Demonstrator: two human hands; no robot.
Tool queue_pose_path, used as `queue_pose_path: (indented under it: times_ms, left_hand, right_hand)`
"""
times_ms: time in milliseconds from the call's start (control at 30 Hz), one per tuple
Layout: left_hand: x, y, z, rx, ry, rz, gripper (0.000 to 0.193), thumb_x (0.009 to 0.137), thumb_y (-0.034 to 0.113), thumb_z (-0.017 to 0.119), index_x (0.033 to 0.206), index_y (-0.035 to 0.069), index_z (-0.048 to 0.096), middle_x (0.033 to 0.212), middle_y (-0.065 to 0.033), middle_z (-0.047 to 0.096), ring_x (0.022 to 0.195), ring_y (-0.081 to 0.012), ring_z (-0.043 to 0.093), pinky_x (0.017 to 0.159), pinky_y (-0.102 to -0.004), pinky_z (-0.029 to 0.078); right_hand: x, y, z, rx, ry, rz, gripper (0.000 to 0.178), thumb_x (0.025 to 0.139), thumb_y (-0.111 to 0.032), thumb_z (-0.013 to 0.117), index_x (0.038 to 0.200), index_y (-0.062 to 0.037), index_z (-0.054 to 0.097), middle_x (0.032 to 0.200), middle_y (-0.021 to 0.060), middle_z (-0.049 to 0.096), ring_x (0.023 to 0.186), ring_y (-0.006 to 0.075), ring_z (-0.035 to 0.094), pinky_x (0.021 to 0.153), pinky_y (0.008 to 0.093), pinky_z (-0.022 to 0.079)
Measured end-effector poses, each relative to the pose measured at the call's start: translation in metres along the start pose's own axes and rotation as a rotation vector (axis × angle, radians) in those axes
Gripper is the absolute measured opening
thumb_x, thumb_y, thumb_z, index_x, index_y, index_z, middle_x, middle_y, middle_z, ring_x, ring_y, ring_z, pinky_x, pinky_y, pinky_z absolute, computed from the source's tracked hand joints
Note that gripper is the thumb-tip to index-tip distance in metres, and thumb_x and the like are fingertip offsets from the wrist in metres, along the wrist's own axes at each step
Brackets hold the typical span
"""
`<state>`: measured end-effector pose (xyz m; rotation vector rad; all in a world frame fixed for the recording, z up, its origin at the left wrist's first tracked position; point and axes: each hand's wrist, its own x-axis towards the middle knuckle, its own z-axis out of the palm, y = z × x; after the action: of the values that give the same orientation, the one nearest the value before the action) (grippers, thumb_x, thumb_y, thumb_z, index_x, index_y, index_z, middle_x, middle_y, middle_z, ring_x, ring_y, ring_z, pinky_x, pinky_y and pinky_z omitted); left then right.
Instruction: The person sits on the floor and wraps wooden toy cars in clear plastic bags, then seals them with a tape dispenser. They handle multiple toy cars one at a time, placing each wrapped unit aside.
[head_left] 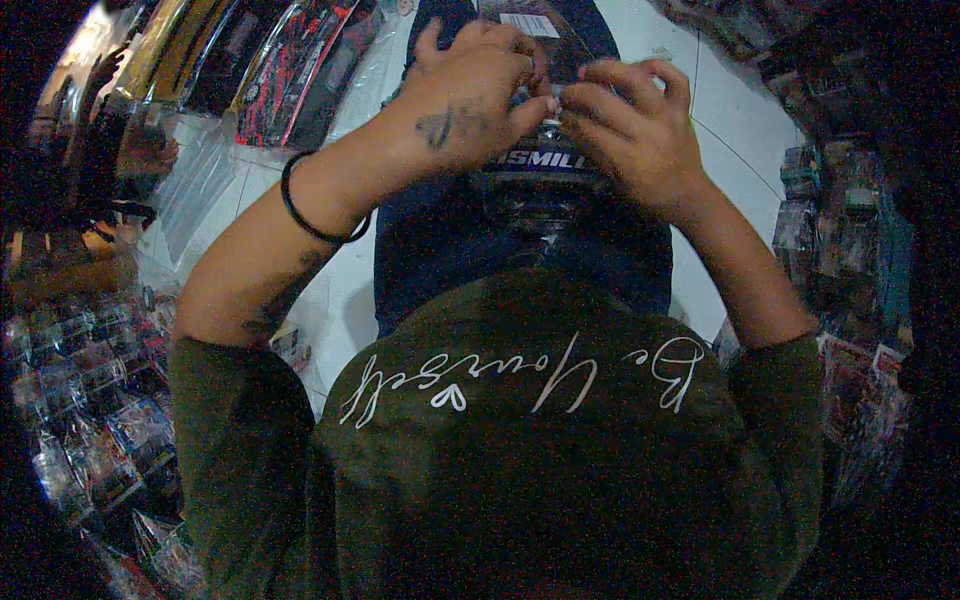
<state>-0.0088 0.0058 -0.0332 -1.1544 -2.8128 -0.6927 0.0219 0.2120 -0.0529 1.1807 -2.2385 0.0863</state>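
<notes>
A dark, glossy package [540,190] in clear plastic lies across my lap, with pale lettering on its front and a white label [530,24] at its far end. Over its middle, my left hand [480,85] is closed, its thumb and fingers bent in against the plastic. Opposite it, my right hand [632,125] curls its fingers onto the same spot, the fingertips of both hands nearly meeting. A small shiny fold of plastic shows between them. Just what the fingertips pinch is partly hidden by the fingers.
Red-and-black packages [300,75] in clear wrap stand at the far left on the white tiled floor [735,150]. Many small wrapped packs [110,440] fill the near left. More stacked packs [835,215] line the right side. The light is dim.
</notes>
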Motion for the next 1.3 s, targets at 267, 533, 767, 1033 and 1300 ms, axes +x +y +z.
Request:
queue_pose_path:
  times_ms: [267, 533, 767, 1033, 1300]
  left_hand:
    - [-0.016, -0.001, 0.014, 0.128, 0.251, 0.099, 0.018, 0.075, 0.03, 0.065, 0.086, 0.016, 0.067, 0.105, -0.0064, 0.054, 0.108, -0.0245, 0.047, 0.098, -0.0586, 0.019]
    - [-0.016, -0.007, 0.027, -0.019, 0.267, 0.035, 0.016, 0.072, 0.027, 0.07, 0.083, 0.016, 0.066, 0.114, -0.0071, 0.05, 0.113, -0.0283, 0.039, 0.095, -0.046, 0.025]
    - [-0.036, -0.029, 0.022, -0.109, 0.319, -0.165, 0.019, 0.07, 0.032, 0.071, 0.079, 0.015, 0.067, 0.112, -0.007, 0.051, 0.113, -0.0268, 0.04, 0.099, -0.0459, 0.019]
    - [-0.044, -0.032, 0.01, 0.251, 0.298, 0.401, 0.059, 0.065, 0.038, 0.071, 0.117, 0.017, 0.054, 0.12, -0.0061, 0.051, 0.113, -0.0227, 0.047, 0.103, -0.0477, 0.026]
    - [-0.028, -0.042, 0.031, 0.336, 0.238, 0.665, 0.06, 0.068, 0.045, 0.063, 0.119, 0.014, 0.055, 0.118, -0.0022, 0.055, 0.111, -0.0206, 0.05, 0.099, -0.0442, 0.034]
  right_hand:
    - [0.004, 0.013, 0.001, 0.249, -0.098, 0.138, 0.017, 0.075, -0.02, 0.066, 0.078, -0.0057, 0.058, 0.112, 0.0086, 0.052, 0.111, 0.0273, 0.044, 0.093, 0.0416, 0.031]
    - [-0.01, 0.017, -0.018, 0.348, -0.086, 0.481, 0.018, 0.075, -0.026, 0.066, 0.082, -0.0104, 0.062, 0.113, 0.0076, 0.052, 0.113, 0.0274, 0.044, 0.091, 0.0427, 0.034]
    - [-0.018, -0.002, 0.017, 0.682, 0.045, 0.624, 0.014, 0.074, -0.023, 0.067, 0.079, -0.01, 0.065, 0.113, 0.0086, 0.05, 0.112, 0.0276, 0.044, 0.094, 0.0368, 0.035]
    - [-0.015, -0.002, 0.017, 0.659, 0.017, 0.632, 0.013, 0.074, -0.022, 0.067, 0.079, -0.01, 0.065, 0.113, 0.0083, 0.049, 0.11, 0.0285, 0.044, 0.094, 0.0396, 0.035]
    - [-0.035, -0.004, 0.038, 0.625, 0.391, 0.748, 0.029, 0.085, -0.026, 0.056, 0.106, -0.0061, 0.057, 0.122, 0.0126, 0.045, 0.113, 0.0222, 0.042, 0.097, 0.0352, 0.032]
